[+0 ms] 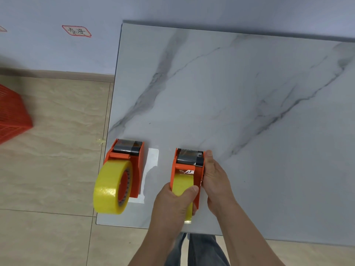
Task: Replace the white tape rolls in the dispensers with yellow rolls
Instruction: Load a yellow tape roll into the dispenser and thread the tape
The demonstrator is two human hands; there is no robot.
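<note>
- Left hand grips a yellow roll inside the right dispenser.
- Right hand clasps that dispenser's side.
- Left of it on the bench, another dispenser holds a yellow roll.

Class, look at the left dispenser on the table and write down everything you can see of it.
The left dispenser is orange, plastic by its look, with a serrated metal blade and a grey plate at its far end. It stands at the near left corner of the marble table, on a white sheet. A yellow roll sits on its hub, overhanging the table edge. Neither hand touches it.
</note>
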